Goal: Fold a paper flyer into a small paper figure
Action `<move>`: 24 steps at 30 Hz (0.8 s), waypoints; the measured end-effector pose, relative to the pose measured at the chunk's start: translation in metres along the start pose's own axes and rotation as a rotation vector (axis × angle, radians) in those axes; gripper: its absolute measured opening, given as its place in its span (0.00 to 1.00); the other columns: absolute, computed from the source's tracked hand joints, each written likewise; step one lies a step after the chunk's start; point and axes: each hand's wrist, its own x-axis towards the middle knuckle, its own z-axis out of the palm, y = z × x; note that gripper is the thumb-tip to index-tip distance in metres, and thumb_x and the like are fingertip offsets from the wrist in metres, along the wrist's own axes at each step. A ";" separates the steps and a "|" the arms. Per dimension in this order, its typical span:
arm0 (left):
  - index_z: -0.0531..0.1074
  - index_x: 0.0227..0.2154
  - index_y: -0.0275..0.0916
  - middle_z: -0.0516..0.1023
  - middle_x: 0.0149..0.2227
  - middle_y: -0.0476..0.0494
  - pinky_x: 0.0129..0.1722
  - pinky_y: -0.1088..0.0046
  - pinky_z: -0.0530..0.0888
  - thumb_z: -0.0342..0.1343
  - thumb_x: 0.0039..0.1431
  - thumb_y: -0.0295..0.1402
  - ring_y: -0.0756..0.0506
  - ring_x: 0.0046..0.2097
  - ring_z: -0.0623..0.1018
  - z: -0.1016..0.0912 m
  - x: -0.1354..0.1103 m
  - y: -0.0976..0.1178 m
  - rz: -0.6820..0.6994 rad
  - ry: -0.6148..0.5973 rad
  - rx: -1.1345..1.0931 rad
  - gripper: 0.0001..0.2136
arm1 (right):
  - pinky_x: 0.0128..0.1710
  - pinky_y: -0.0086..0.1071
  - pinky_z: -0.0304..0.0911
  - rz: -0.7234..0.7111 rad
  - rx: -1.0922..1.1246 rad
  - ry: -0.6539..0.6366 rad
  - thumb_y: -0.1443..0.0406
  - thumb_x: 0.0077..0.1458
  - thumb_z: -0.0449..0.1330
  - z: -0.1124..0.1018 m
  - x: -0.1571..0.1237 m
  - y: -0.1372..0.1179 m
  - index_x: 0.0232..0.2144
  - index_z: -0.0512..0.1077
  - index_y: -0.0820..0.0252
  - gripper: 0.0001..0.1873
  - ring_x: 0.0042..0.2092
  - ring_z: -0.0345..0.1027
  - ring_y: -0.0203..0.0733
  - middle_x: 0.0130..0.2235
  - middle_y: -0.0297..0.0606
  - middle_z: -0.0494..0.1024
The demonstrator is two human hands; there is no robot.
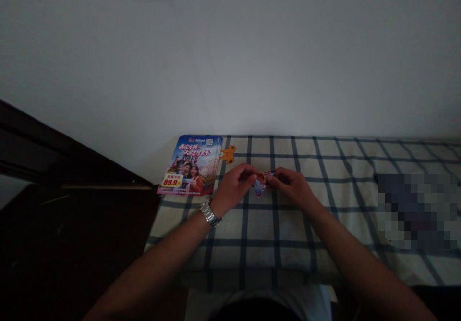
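Between my fingers, above the checked cloth, is a small folded piece of printed paper [259,188] in blue, red and white. My left hand [234,188], with a silver watch [210,212] on its wrist, pinches the paper's left side between thumb and fingers. On the other side my right hand [294,187] is closed, its thumb and fingertips gripping the right part. The fingers hide some of the paper, so its full shape cannot be made out. A stack of colourful printed flyers [190,165] lies flat just left of my left hand.
A checked cloth [259,227] covers the surface against the pale wall [252,61]. An orange bear-shaped figure [228,154] is beside the flyers. On the right is a dark, pixelated item [414,210]. The cloth's left edge borders a dark floor [72,244].
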 end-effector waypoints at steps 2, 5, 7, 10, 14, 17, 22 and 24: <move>0.74 0.42 0.39 0.82 0.40 0.45 0.44 0.69 0.76 0.56 0.68 0.38 0.45 0.42 0.81 0.001 0.000 -0.001 0.001 -0.015 -0.023 0.08 | 0.35 0.36 0.74 0.011 -0.015 0.008 0.48 0.55 0.68 0.000 -0.001 -0.002 0.32 0.79 0.55 0.17 0.33 0.78 0.44 0.31 0.36 0.83; 0.74 0.43 0.39 0.81 0.41 0.43 0.46 0.67 0.77 0.56 0.68 0.38 0.45 0.43 0.81 0.001 0.000 -0.002 -0.002 -0.049 -0.061 0.09 | 0.35 0.35 0.74 0.013 -0.039 0.013 0.49 0.56 0.67 -0.001 -0.001 -0.003 0.30 0.80 0.55 0.16 0.33 0.78 0.44 0.31 0.36 0.84; 0.73 0.43 0.39 0.81 0.42 0.43 0.46 0.67 0.77 0.56 0.68 0.38 0.44 0.43 0.81 0.001 0.000 -0.003 -0.009 -0.055 -0.063 0.09 | 0.34 0.34 0.72 0.009 -0.072 0.010 0.50 0.57 0.67 -0.002 -0.002 -0.003 0.29 0.80 0.56 0.17 0.33 0.78 0.44 0.30 0.37 0.84; 0.73 0.43 0.39 0.81 0.41 0.43 0.45 0.68 0.77 0.56 0.68 0.39 0.45 0.43 0.81 0.001 -0.001 -0.004 -0.014 -0.054 -0.045 0.09 | 0.31 0.32 0.70 0.002 -0.129 0.010 0.50 0.58 0.66 -0.004 -0.002 -0.001 0.29 0.80 0.57 0.18 0.32 0.77 0.42 0.30 0.37 0.83; 0.73 0.42 0.39 0.80 0.39 0.46 0.43 0.71 0.76 0.57 0.67 0.38 0.46 0.41 0.80 0.001 -0.001 -0.002 0.005 -0.051 -0.029 0.08 | 0.30 0.31 0.69 0.006 -0.158 0.009 0.51 0.58 0.66 -0.004 -0.002 0.000 0.29 0.81 0.57 0.17 0.32 0.76 0.42 0.29 0.36 0.83; 0.73 0.40 0.39 0.79 0.37 0.47 0.41 0.72 0.75 0.57 0.66 0.36 0.47 0.39 0.80 0.001 -0.001 0.000 0.009 -0.047 -0.010 0.06 | 0.31 0.31 0.69 -0.004 -0.168 -0.001 0.52 0.59 0.66 -0.004 -0.002 0.001 0.30 0.81 0.57 0.16 0.32 0.76 0.41 0.29 0.36 0.83; 0.74 0.40 0.39 0.79 0.37 0.47 0.40 0.72 0.75 0.59 0.65 0.38 0.47 0.39 0.79 0.001 -0.001 0.001 0.014 -0.046 0.001 0.08 | 0.30 0.30 0.67 -0.031 -0.218 -0.016 0.52 0.59 0.65 -0.005 -0.002 0.002 0.29 0.81 0.57 0.16 0.32 0.76 0.41 0.29 0.35 0.83; 0.75 0.41 0.39 0.80 0.38 0.46 0.41 0.72 0.75 0.60 0.65 0.40 0.47 0.40 0.80 0.001 0.000 0.000 0.012 -0.048 0.016 0.10 | 0.30 0.30 0.67 -0.034 -0.222 -0.023 0.52 0.59 0.65 -0.005 -0.002 0.002 0.29 0.80 0.57 0.16 0.31 0.75 0.40 0.28 0.35 0.82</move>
